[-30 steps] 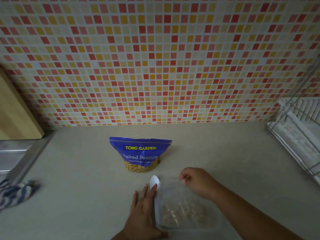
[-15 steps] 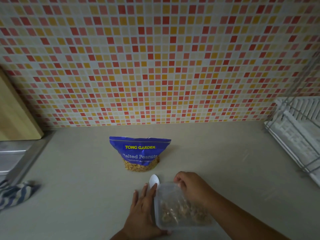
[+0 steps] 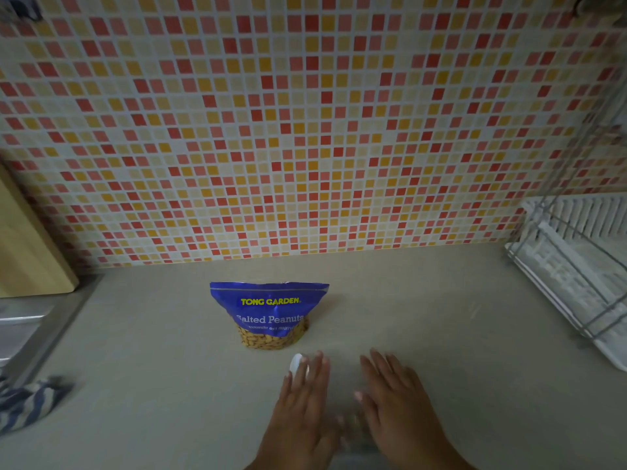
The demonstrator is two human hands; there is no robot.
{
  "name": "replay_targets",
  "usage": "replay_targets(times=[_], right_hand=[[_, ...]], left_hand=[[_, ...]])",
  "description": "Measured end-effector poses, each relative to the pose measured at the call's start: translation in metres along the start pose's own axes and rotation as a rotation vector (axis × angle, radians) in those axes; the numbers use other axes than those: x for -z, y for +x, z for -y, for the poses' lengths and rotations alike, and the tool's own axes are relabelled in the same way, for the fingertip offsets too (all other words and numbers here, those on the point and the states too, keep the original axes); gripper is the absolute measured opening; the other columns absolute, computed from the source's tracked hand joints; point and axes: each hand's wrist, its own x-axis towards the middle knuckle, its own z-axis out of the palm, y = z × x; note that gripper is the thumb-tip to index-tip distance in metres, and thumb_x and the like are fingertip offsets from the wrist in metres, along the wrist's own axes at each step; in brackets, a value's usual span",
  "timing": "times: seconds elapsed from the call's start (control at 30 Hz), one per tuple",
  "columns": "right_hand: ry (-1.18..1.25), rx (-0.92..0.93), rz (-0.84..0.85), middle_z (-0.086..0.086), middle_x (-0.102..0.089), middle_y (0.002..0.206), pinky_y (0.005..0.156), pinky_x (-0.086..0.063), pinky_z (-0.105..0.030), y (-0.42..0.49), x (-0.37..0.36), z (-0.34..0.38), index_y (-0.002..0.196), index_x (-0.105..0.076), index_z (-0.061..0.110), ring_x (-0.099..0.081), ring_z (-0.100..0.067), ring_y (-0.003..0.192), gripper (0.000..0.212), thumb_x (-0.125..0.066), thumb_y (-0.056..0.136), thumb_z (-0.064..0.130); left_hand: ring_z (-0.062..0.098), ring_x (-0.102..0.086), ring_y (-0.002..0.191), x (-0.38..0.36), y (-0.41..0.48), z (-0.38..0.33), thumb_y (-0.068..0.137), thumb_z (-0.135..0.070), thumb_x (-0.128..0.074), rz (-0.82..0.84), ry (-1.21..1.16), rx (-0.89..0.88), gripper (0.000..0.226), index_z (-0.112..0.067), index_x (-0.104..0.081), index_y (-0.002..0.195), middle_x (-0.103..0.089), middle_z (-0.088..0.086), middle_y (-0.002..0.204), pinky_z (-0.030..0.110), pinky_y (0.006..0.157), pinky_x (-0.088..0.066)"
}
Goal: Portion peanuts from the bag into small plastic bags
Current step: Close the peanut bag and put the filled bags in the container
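Peanut bag stands upright on the desk, just beyond both hands. Left hand and right hand lie flat, fingers straight and nearly together, flanking a blurred small plastic bag. Smoothing it likely needs even, gentle pressure toward its mouth.

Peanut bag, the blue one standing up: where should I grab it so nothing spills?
Probably pinch the peanut bag by its flat top band, coming straight down from above. It stands upright with the nuts bulging at the bottom, so the top is thin and the weight hangs below. Whether the top is sealed I cannot tell, so keep it upright.
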Motion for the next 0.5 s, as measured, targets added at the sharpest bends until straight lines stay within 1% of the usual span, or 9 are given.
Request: replay_targets(times=[0.07, 0.1, 0.17, 0.2, 0.27, 0.3, 0.4, 0.47, 0.5], right_hand=[[-0.045, -0.068, 0.006, -0.003, -0.069, 0.119, 0.092, -0.035, -0.044, -0.012, -0.016, -0.004, 0.12, -0.051, 0.024, -0.051, -0.022, 0.122, 0.064, -0.002, 0.092, 0.054], [-0.056, -0.09, 0.006, -0.003, -0.066, 0.124, 0.092, -0.031, -0.045, -0.016, -0.023, -0.007, 0.122, -0.048, 0.024, -0.038, -0.022, 0.132, 0.062, -0.003, 0.092, 0.056], [-0.052, -0.104, -0.018, 0.0, -0.052, 0.136, 0.094, -0.03, -0.045, -0.021, -0.031, -0.011, 0.125, -0.045, 0.024, -0.014, -0.017, 0.145, 0.061, -0.006, 0.091, 0.057], [-0.045, -0.104, -0.014, 0.001, -0.048, 0.138, 0.095, -0.03, -0.044, -0.021, -0.03, -0.011, 0.126, -0.044, 0.024, -0.017, -0.018, 0.144, 0.061, -0.007, 0.091, 0.058], [-0.033, -0.094, 0.009, -0.003, -0.056, 0.136, 0.098, -0.029, -0.042, -0.017, -0.029, -0.012, 0.127, -0.045, 0.022, -0.036, -0.021, 0.13, 0.061, -0.008, 0.092, 0.056], [-0.039, -0.088, 0.012, -0.005, -0.06, 0.132, 0.101, -0.026, -0.042, -0.014, -0.029, -0.013, 0.127, -0.045, 0.021, -0.039, -0.021, 0.125, 0.061, -0.007, 0.093, 0.055], [-0.064, -0.099, 0.015, -0.006, -0.062, 0.13, 0.109, -0.013, -0.037, 0.005, -0.024, -0.02, 0.127, -0.051, 0.019, -0.043, -0.025, 0.124, 0.065, -0.006, 0.094, 0.053], [-0.068, -0.114, 0.019, -0.007, -0.063, 0.128, 0.107, -0.02, -0.038, 0.02, -0.023, -0.026, 0.122, -0.062, 0.017, -0.055, -0.029, 0.121, 0.072, -0.006, 0.095, 0.052], [-0.066, -0.119, 0.019, -0.007, -0.063, 0.128, 0.104, -0.023, -0.039, 0.028, -0.022, -0.028, 0.12, -0.064, 0.017, -0.059, -0.029, 0.119, 0.073, -0.005, 0.095, 0.052]], left_hand=[[0.012, -0.004, 0.146, -0.02, 0.004, -0.004, 0.091, -0.049, -0.028, -0.004, 0.05, 0.007, 0.061, -0.019, -0.028, 0.144, -0.034, 0.001, 0.151, 0.029, 0.112, -0.01], [0.011, -0.005, 0.145, -0.027, 0.005, -0.005, 0.093, -0.049, -0.022, 0.005, 0.076, 0.03, 0.059, -0.015, -0.038, 0.138, -0.041, 0.004, 0.146, 0.03, 0.112, -0.012], [0.011, -0.011, 0.144, -0.034, 0.007, -0.004, 0.094, -0.05, -0.016, 0.031, 0.091, 0.07, 0.06, -0.011, -0.044, 0.131, -0.043, 0.006, 0.145, 0.03, 0.111, -0.013], [0.013, -0.016, 0.141, -0.036, 0.007, -0.002, 0.094, -0.05, -0.016, 0.013, 0.112, 0.074, 0.06, -0.011, -0.044, 0.13, -0.044, 0.008, 0.145, 0.03, 0.111, -0.014], [0.015, -0.02, 0.138, -0.038, 0.011, -0.001, 0.095, -0.048, -0.017, -0.025, 0.147, 0.071, 0.06, -0.009, -0.045, 0.13, -0.046, 0.008, 0.143, 0.03, 0.112, -0.014], [0.015, -0.02, 0.137, -0.038, 0.014, -0.001, 0.095, -0.048, -0.017, -0.04, 0.161, 0.065, 0.061, -0.008, -0.045, 0.131, -0.046, 0.008, 0.143, 0.03, 0.112, -0.013], [0.015, -0.013, 0.14, -0.037, 0.033, 0.002, 0.096, -0.048, -0.015, -0.068, 0.196, 0.068, 0.062, -0.007, -0.044, 0.133, -0.046, 0.009, 0.141, 0.031, 0.113, -0.009], [0.012, -0.004, 0.144, -0.035, 0.05, 0.004, 0.096, -0.049, -0.012, -0.055, 0.232, 0.094, 0.062, -0.009, -0.039, 0.135, -0.042, 0.006, 0.142, 0.03, 0.114, -0.003], [0.014, -0.004, 0.144, -0.035, 0.058, 0.006, 0.096, -0.05, -0.012, -0.036, 0.245, 0.105, 0.062, -0.01, -0.039, 0.135, -0.043, 0.006, 0.142, 0.029, 0.114, -0.002]])
